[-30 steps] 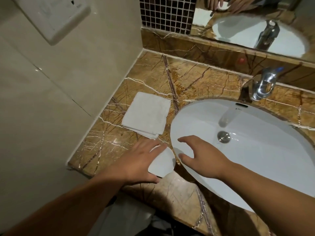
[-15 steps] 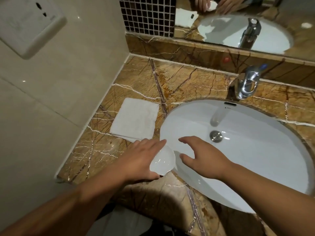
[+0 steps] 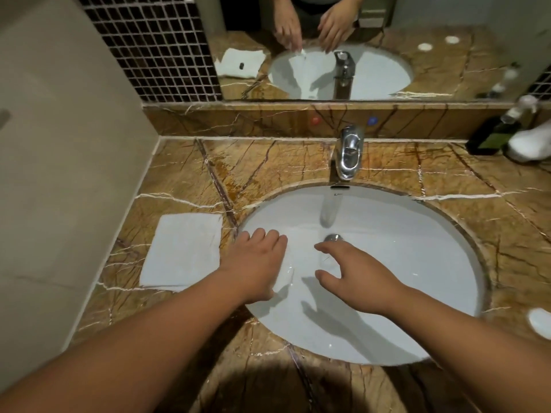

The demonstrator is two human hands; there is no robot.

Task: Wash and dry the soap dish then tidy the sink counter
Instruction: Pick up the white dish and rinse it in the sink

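My left hand (image 3: 256,265) holds a small white soap dish (image 3: 285,277) over the left side of the white basin (image 3: 432,263); most of the dish is hidden under my palm. My right hand (image 3: 354,274) hovers beside it over the basin, fingers spread and empty, just in front of the drain plug (image 3: 333,237). A folded white towel (image 3: 183,251) lies on the brown marble counter (image 3: 268,165) left of the basin. The chrome tap (image 3: 348,153) stands behind the basin; no water runs.
A dark green bottle (image 3: 495,135) and a white object (image 3: 530,141) stand at the counter's far right. Another white thing (image 3: 539,321) lies at the right edge, cut off. The wall (image 3: 68,174) bounds the counter's left side. A mirror (image 3: 357,46) rises behind.
My left hand has carried the soap dish from the counter edge to over the basin. My right hand moved further over the basin. The view swung right.
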